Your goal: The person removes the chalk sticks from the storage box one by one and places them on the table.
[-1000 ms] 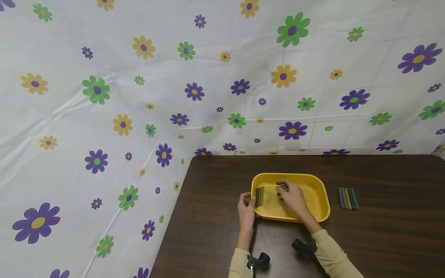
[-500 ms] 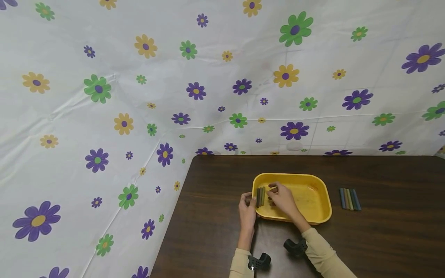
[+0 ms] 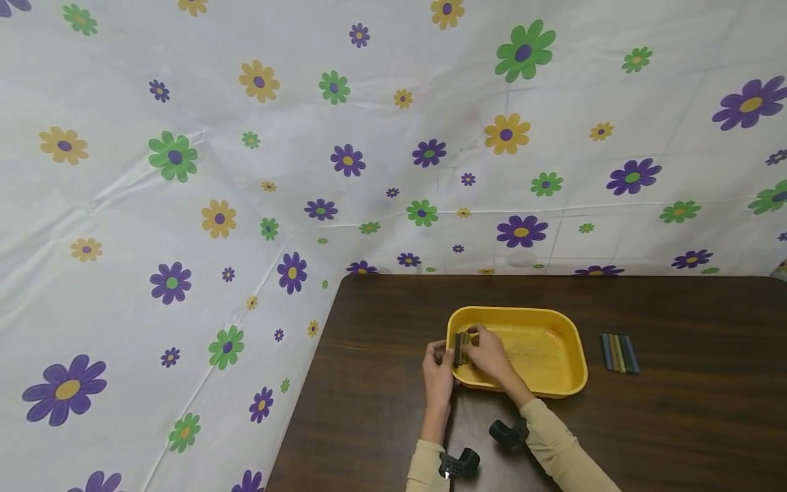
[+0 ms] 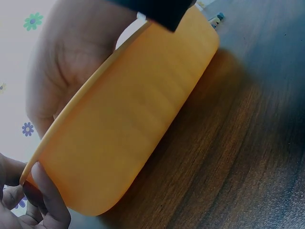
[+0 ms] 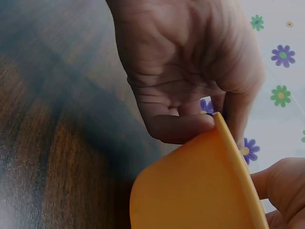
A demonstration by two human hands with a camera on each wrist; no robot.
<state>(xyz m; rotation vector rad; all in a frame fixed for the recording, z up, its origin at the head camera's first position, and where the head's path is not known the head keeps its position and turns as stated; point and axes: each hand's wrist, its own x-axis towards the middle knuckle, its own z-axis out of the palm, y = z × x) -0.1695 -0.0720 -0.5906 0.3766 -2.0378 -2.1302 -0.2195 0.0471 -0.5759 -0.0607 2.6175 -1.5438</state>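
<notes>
A yellow plastic tray (image 3: 541,355) stands on the table. My left hand (image 3: 438,369) grips its left rim, the thumb against the outer wall (image 4: 119,124) in the left wrist view. Inside, along the left end, lie slim chalk-like sticks (image 3: 458,350) side by side, dark and olive. My right hand (image 3: 492,352) reaches over the front rim, its thumb and fingers curled and pinching at the rightmost of these sticks; its fingers partly cover them. In the right wrist view the left hand (image 5: 186,71) holds the rim, and part of the right hand (image 5: 288,191) shows at the lower right.
Several more sticks (image 3: 619,352), blue and olive, lie in a row on the dark wooden table (image 3: 707,410) right of the tray. A white flowered sheet (image 3: 369,123) hangs behind and to the left. Each wrist wears a black camera.
My right hand has moved left inside the tray, from its middle to the sticks at the left end. My left hand keeps its hold on the rim.
</notes>
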